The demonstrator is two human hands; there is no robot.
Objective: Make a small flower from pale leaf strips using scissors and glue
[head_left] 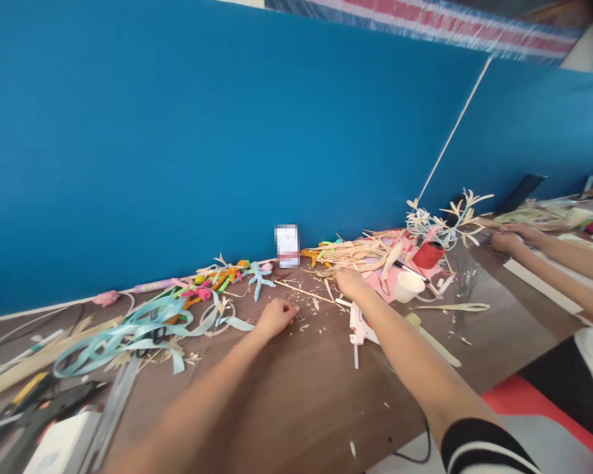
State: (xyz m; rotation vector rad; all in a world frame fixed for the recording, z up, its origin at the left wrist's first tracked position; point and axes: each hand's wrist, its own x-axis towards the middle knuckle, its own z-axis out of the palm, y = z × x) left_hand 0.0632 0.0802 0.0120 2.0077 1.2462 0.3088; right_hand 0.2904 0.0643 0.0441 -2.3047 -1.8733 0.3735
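Brown and worn-looking, the table (277, 408) runs across the lower half of the frame, against a blue wall (202, 131). Your right hand (350, 284) reaches to the centre right, at the near left end of a pile of pale strips (360, 253), the thing you are working at. Its fingers point into that end, but you hide the tips, so I cannot tell whether they are clamped on a strip or apart. Your left hand (275, 318) is near the centre, low over the table, with its fingers curled inward; I cannot tell whether the tips meet. A thin stick (301, 291) lies between your hands among small pale scraps (316, 304).

Just below your right hand is a white glue gun (358, 327), partly behind your forearm. To the right of that forearm you have a white cup (408, 287), with a red spool of thread (427, 255) just above it. Left of centre, near the wall, lies a light blue fuzzy figure (259, 280); further left, pale blue ribbon (86, 352) spreads in loops. At the right edge, another person's hands (508, 240) rest together over the table.
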